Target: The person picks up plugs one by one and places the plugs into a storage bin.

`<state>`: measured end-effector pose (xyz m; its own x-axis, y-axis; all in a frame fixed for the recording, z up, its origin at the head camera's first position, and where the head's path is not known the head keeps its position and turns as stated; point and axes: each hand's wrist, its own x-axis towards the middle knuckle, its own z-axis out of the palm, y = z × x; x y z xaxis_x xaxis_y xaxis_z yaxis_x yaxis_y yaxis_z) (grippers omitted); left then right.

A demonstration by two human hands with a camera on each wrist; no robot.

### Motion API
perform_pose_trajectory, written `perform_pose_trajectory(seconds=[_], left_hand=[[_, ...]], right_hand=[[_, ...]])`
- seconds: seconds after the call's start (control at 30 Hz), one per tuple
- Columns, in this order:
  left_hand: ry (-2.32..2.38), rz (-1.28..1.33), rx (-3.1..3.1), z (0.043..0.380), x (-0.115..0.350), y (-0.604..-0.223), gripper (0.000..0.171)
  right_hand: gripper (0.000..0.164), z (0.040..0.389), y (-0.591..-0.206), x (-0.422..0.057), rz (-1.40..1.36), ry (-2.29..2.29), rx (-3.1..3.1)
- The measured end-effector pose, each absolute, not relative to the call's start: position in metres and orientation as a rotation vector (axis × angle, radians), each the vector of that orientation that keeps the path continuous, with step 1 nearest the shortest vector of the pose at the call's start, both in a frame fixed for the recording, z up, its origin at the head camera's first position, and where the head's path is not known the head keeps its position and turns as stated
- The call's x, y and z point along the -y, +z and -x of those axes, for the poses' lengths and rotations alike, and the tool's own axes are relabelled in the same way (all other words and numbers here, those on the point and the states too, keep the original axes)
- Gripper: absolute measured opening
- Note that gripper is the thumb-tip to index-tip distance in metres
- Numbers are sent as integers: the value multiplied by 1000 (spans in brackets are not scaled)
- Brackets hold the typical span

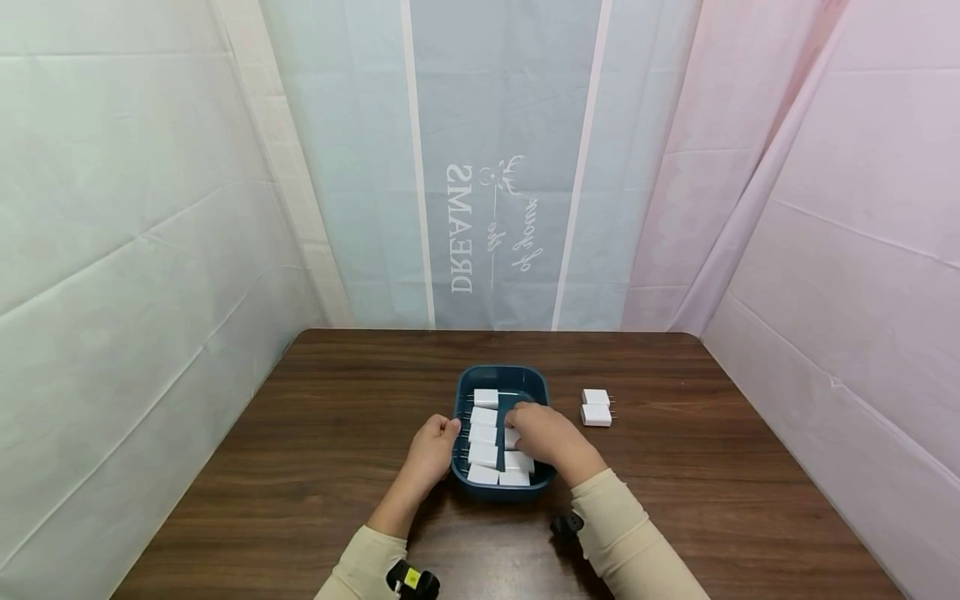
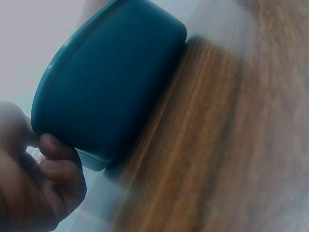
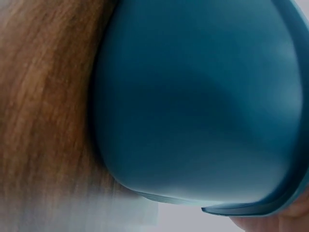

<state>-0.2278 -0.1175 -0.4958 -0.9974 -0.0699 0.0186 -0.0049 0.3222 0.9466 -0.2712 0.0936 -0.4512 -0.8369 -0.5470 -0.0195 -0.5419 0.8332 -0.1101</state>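
Observation:
A dark blue plastic bin (image 1: pixel 501 493) stands on the table, holding several white plug-in chargers (image 1: pixel 483 455). They form a longer left column, metal prongs pointing left, and a shorter right one. My left hand (image 1: pixel 431 454) pinches the bin's left rim between thumb and curled fingers; in the left wrist view that hand (image 2: pixel 53 176) is at the bin's edge. Inside the bin, my right hand (image 1: pixel 547 433) holds a white charger (image 1: pixel 512 438) in the right column, partly hidden by the fingers. The right wrist view mostly shows the bin's outer wall (image 3: pixel 193 106).
Two more white chargers (image 1: pixel 596 415) lie side by side on the brown wooden table (image 1: pixel 337 417), right of the bin, prongs to the right. Pale cloth hangs along the left and right sides, and a grey-blue printed curtain (image 1: pixel 510 100) hangs behind the table.

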Motion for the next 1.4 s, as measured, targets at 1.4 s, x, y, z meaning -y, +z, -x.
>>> perform_pose_trajectory(seconds=[1.4], left_hand=[[-1829,-132,2504,227,115,-492,27]], right_hand=[[35,264,-421,-126,988,-286,-3112]])
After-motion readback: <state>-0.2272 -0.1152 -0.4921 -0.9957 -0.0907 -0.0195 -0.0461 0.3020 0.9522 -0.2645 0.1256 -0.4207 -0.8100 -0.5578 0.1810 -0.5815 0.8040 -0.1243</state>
